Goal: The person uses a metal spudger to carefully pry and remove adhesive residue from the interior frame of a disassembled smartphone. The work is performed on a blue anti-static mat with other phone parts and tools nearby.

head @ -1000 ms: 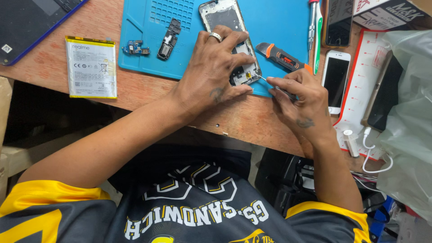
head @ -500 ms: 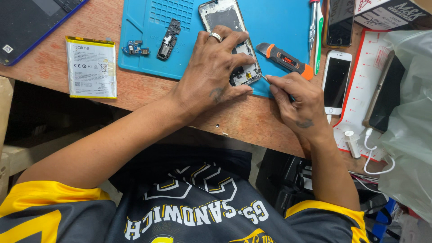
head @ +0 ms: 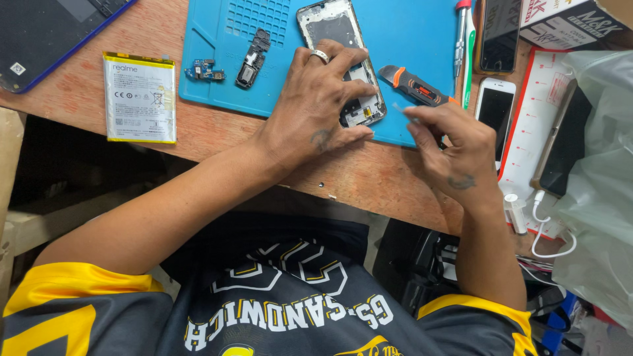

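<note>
- On the blue repair mat [head: 422, 39], our left hand [head: 316, 109] lay spread, pressing down the opened phone [head: 339, 59].
- Just beside it, our right hand [head: 455, 151] pinched a small thin tool [head: 400, 107], fingertips together.
- A utility knife [head: 415, 88] lay near; a battery [head: 140, 99] rested on the bench [head: 369, 171].

even, fairly bright light from above; colours read true on the blue mat [head: 422, 39] and the wooden table [head: 369, 175]. soft short shadows under the left hand [head: 316, 109] and right hand [head: 455, 148], none hard-edged. mild sheen on the white battery [head: 140, 99] and a pale reflection on the dark phone screen [head: 499, 33]. space beneath the table falls off to near black. focus sharp mid-frame. wide-angle bend at the edges; table line bows. clear plastic bag [head: 603, 191] at right looks washed out, hazy.
</note>
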